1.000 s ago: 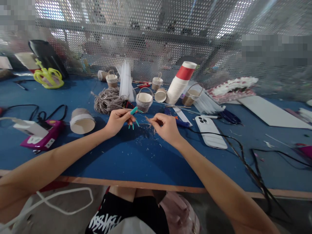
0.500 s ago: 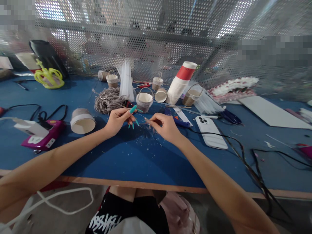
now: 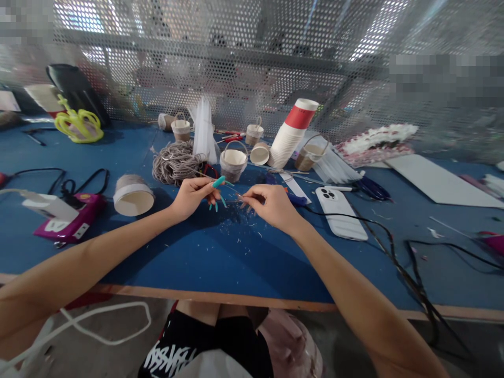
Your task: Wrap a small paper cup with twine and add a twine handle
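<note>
- One mesh screen [image 3: 236,68], perforated metal, fills the top of the frame.
- A blue table [image 3: 220,262] spans the middle, its pale wooden edge running across the lower part.
- At the right of the frame a white board [image 3: 444,181] lies flat.
- A stack of paper cups [image 3: 289,136] leans right of upper centre, white with a red band near its top.
- The left hand [image 3: 191,198], just left of centre, is half curled, its long teal nails pointing right; I cannot tell from here whether it grips anything.
- The right hand [image 3: 271,205], just right of centre, has thumb and forefinger drawn in toward each other, tips facing the left hand with a small gap between the two hands; anything between those tips is too fine for me to make out.
- The twine [image 3: 175,164], a loose grey-brown heap, sits just above the left hand, left of centre.
- A white phone [image 3: 342,212] lies right of centre, camera side up.
- A small basket [image 3: 232,172] with an arched handle stands upright near centre, just above the hands.
- Tiny pale scraps [image 3: 238,240] dot the blue surface below the hands.
</note>
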Demonstrator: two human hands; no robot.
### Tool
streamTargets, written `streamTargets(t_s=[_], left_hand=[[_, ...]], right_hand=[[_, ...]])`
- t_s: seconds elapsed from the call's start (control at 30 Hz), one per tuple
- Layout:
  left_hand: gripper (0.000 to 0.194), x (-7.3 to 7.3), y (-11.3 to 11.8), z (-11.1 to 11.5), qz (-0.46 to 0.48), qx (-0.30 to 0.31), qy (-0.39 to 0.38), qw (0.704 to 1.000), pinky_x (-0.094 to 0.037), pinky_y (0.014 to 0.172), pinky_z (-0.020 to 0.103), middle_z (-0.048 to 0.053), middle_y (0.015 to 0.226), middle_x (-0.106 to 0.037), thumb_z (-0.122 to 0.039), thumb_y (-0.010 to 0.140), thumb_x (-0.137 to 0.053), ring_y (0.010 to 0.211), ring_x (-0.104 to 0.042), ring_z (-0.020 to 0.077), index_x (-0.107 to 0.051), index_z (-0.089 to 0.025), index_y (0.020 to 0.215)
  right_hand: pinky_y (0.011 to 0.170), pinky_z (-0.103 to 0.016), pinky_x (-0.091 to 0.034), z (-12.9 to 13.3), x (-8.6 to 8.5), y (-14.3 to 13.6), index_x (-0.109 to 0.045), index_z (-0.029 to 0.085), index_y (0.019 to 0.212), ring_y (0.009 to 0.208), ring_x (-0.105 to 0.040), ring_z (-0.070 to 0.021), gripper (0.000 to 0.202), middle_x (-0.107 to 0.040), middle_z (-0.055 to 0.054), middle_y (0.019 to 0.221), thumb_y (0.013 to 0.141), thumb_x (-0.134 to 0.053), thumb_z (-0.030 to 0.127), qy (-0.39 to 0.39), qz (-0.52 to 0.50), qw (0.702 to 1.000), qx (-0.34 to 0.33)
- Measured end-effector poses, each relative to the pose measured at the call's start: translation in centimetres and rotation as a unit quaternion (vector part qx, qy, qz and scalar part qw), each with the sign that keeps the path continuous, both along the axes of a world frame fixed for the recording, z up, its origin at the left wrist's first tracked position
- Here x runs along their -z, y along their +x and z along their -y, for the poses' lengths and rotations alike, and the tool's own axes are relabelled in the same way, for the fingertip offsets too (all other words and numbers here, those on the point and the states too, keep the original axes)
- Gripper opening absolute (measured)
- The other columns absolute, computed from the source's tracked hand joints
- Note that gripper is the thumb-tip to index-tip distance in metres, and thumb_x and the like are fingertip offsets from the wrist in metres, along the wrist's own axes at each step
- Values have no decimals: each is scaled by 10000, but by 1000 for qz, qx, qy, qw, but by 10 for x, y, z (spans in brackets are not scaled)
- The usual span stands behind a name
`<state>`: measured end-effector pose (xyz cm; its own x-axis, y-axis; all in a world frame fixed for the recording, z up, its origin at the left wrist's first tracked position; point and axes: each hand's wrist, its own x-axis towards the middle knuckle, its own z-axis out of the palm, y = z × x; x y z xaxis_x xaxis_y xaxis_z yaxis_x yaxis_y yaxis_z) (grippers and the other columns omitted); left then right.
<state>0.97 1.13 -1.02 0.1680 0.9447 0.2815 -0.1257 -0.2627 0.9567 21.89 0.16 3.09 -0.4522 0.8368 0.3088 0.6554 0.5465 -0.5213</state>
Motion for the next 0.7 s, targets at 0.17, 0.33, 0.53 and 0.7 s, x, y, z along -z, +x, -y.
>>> streamTargets(t_s=[0.17, 0.33, 0.53, 0.7], left_hand=[[309, 2, 0, -1, -16, 0, -1, 1000, -489, 454, 188, 36, 605, -676, -418, 745, -663, 443, -566, 70, -677, -117, 676], [305, 5, -1, -2, -7, 15, 3, 1000, -499, 464, 190, 36, 623, -681, -417, 749, -661, 450, -571, 69, -693, -118, 703], [290, 6, 0, -1, -20, 17, -2, 1000, -495, 451, 201, 43, 645, -684, -402, 745, -666, 447, -568, 72, -706, -116, 719], [296, 3, 1, 0, -15, 8, -10, 1000, -493, 450, 203, 49, 644, -688, -401, 744, -668, 442, -563, 71, -700, -110, 703]], right_hand=[[578, -264, -386, -1, 1, 0, -669, 154, 655, 575, -548, -117, 157, -659, -40, 642, 792, -595, 171, 47, 27, 998, 26], [594, -273, -404, 0, 3, -2, -660, 161, 640, 596, -575, -129, 134, -673, -38, 664, 768, -622, 161, 51, 21, 998, 30], [571, -270, -392, 4, 2, -3, -608, 169, 596, 562, -543, -116, 170, -648, -28, 630, 764, -619, 150, 49, 14, 998, 35], [543, -257, -362, 5, 4, -4, -557, 166, 576, 561, -514, -108, 196, -617, -24, 622, 755, -634, 155, 43, 13, 999, 29]])
